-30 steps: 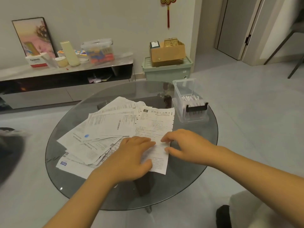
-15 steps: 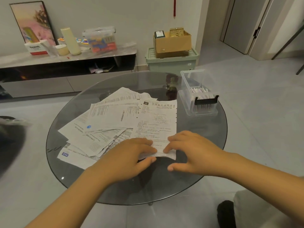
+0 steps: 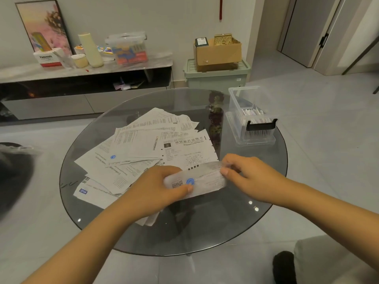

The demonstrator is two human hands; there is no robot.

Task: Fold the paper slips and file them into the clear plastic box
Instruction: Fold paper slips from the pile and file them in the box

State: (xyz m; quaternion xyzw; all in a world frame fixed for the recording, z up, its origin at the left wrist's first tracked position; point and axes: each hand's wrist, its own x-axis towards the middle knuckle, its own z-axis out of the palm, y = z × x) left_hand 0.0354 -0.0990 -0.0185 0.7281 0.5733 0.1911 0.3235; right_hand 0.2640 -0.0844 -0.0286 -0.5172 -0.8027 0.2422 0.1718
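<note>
The slip (image 3: 196, 180) lies at the table's (image 3: 235, 228) near edge, long axis left-right, near flap folded up. The left hand (image 3: 155, 187) and right hand (image 3: 248, 175) pinch its 2 ends.

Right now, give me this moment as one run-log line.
step: folding | left hand: grips slip | right hand: pinches slip's right end | clear plastic box: open, right of pile, holds filed slips

Smooth smoked-glass round table (image 3: 235, 228) reflecting glossy highlights, thin matt printed paper slips (image 3: 131, 152) creasing softly, clear glossy plastic box (image 3: 252, 119) at far right, matt brown cardboard box (image 3: 219, 52) sitting on pale-green plastic bin (image 3: 215, 77).
</note>
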